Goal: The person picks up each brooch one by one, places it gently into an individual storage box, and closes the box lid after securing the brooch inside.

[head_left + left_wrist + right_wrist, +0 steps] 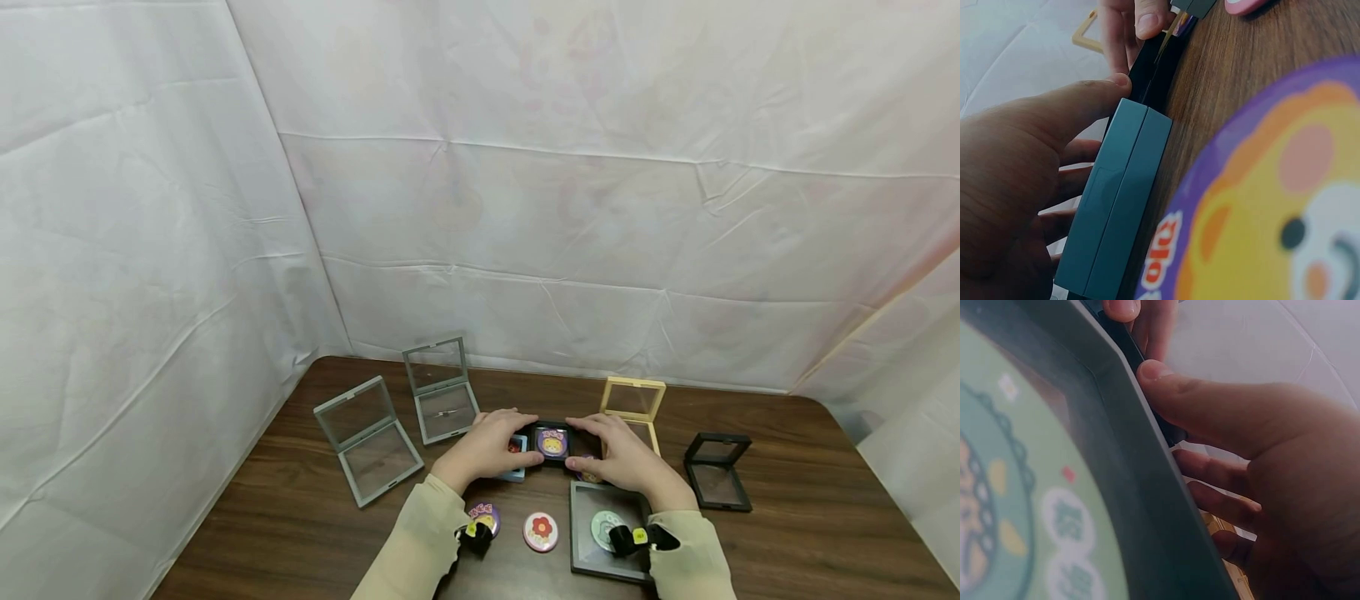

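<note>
My left hand [489, 448] and my right hand [621, 452] grip opposite sides of a small black display frame [552, 463], thumbs at its near edge and fingers at the far one. Behind its clear window lies a purple button badge [552, 442] with a yellow cartoon face. A light blue display frame [1113, 200] sits right by my left palm, partly hidden under that hand in the head view. Another badge [588, 473] shows partly beneath my right thumb. The left wrist view also catches the right hand's fingers [1147, 22] on the black frame.
Two grey frames [362, 444] [422, 394] stand open at left. A yellow frame [635, 381] is behind my right hand; a black one [717, 505] stands open at right. Nearer me are a purple badge [486, 515], a red-flower badge [540, 532] and a dark grey frame [573, 533] with a green badge [602, 529].
</note>
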A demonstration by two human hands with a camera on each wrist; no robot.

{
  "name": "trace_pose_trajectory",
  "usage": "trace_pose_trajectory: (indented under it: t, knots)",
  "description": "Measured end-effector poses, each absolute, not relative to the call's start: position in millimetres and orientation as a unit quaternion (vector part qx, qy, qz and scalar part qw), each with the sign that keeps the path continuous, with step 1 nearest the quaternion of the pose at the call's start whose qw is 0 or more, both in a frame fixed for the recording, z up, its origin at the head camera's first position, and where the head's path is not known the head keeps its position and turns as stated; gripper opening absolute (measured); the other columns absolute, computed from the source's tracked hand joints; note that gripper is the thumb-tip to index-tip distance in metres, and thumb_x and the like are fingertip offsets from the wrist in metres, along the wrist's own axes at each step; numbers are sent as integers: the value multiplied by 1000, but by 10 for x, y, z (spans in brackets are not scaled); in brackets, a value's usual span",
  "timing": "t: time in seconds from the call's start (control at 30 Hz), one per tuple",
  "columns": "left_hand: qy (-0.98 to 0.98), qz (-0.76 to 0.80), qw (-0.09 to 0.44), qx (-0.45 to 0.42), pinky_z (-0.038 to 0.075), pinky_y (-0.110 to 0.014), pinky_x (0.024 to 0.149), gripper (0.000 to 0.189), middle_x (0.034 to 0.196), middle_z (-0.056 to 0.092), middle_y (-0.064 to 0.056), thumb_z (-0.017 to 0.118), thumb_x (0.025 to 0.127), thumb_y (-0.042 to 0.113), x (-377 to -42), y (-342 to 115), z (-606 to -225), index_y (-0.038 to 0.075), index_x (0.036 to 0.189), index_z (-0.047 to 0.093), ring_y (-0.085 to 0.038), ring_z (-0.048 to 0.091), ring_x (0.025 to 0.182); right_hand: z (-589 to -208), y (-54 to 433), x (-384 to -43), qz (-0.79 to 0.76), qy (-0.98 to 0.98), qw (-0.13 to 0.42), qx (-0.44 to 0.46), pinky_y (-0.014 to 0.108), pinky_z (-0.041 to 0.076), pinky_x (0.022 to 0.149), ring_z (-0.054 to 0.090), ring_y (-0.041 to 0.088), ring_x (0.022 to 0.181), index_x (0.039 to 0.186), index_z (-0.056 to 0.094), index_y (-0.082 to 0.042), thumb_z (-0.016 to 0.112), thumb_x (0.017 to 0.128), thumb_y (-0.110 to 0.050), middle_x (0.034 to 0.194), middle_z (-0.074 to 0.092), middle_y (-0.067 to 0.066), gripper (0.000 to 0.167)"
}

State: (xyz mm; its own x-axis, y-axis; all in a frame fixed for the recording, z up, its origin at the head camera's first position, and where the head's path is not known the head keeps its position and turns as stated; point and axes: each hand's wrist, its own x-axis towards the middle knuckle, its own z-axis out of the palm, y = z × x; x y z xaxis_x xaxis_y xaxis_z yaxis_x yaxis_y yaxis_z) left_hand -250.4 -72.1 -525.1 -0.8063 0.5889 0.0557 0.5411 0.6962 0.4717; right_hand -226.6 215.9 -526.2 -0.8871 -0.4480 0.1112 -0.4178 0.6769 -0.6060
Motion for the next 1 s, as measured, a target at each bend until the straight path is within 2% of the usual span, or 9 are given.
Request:
trace_pose_trajectory:
  t: [0.3,0.53,1.0]
  knots:
    - [920,242,53,305,34,-61,123,70,161,58,-6,72,103,56,-2517,-724,-5277,17,160,58,-32,46,155,-5272,2158,-2271,-324,916,23,-235,71,46,109,55,44,134,154,64,-11,85,95,-50,145,64,15,73]
    - [924,236,51,296,35,-61,122,71,161,58,-7,75,102,56,-2503,-706,-5273,18,159,59,-32,47,154,-5269,2136,-2266,-332,916,26,-225,72,44,111,55,47,136,152,65,-10,88,93,-44,144,64,19,72]
    - [924,242,56,292,35,-62,123,71,162,57,-10,75,102,55,-2496,-705,-5272,17,159,59,-33,47,154,-5276,2140,-2274,-328,916,25,-230,73,44,110,54,47,137,153,63,-9,87,94,-46,145,63,19,73]
